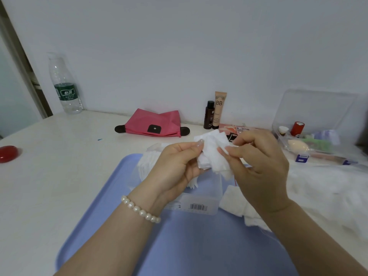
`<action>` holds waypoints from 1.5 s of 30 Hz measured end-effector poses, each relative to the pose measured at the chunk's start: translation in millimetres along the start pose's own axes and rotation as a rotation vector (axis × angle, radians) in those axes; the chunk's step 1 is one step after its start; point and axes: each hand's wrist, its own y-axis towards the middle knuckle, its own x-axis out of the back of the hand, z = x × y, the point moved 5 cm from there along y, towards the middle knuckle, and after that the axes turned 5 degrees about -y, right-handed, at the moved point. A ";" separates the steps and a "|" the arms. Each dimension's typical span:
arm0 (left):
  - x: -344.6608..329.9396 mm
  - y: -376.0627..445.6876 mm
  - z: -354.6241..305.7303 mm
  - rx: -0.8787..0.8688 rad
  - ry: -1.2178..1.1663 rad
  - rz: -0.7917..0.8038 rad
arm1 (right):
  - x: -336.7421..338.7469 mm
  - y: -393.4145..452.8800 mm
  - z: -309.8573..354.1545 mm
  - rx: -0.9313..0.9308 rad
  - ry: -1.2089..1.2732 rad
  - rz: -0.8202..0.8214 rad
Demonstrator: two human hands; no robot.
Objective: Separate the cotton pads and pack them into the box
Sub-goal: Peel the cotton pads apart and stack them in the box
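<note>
A small stack of white cotton pads (214,154) is held up above a blue tray (123,196). My left hand (175,166) grips the stack from the left, thumb on its front. My right hand (258,164) pinches the right edge of the pads with thumb and forefinger. Below my hands a clear plastic box (201,204) with a barcode label lies on the tray. More cotton pads (147,164) are piled behind my left hand, and another pile of pads (237,202) lies right of the box.
On the white table a pink pouch (153,124), a brown bottle (208,115) and a BB tube (219,109) stand at the back. A water bottle (66,86) is far left, a red item (9,153) at the left edge. A clear organiser (310,136) with cosmetics sits right.
</note>
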 end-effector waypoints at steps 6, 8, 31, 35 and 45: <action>2.9 0.6 1.0 0.031 -0.021 -0.036 | -0.1 1.0 -0.5 -0.118 0.104 0.031; 3.8 1.4 1.5 0.026 -0.012 -0.053 | -1.1 2.1 -7.0 -0.304 0.202 0.059; 4.8 -0.2 0.1 -0.080 0.380 0.005 | -15.1 4.4 -40.4 -1.030 1.168 0.550; 7.2 2.0 0.3 -0.106 0.430 -0.028 | -8.0 8.1 -48.9 -1.080 1.306 0.434; 4.9 1.6 -0.6 -0.107 0.369 0.006 | -15.5 1.7 -33.0 -1.142 1.218 0.559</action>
